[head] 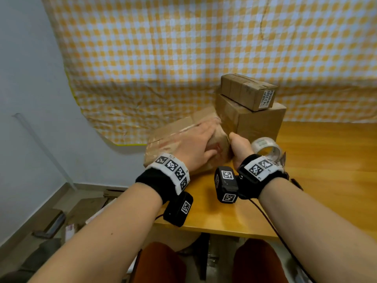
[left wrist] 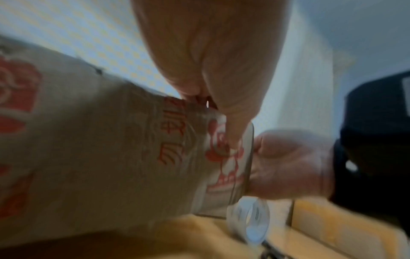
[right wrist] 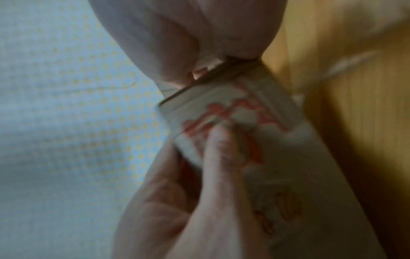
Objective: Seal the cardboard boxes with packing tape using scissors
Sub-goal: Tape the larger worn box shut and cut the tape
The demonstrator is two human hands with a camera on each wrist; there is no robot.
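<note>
My brown cardboard box (head: 173, 137) carries red print; the backdrop cloth (head: 183, 48) is yellow-and-white check, the tabletop (head: 326, 160) honey-coloured wood, the tape roll (head: 267, 149) clear.

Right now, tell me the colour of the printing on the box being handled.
Red print on the brown cardboard box, clearest in the left wrist view.

box (head: 175, 139): blurring in every view; its red print (left wrist: 170, 133) is staying unreadable.
left hand (head: 195, 148): covering the box's top at frame centre; fingertips smearing.
right hand (head: 240, 148): fingers hiding behind the box's right corner.
tape roll (head: 266, 149): partly hiding behind the right wrist.
scissors: only a dark tip is possibly showing beside the roll; not telling.
forearms: being cut off by the lower edge.
</note>
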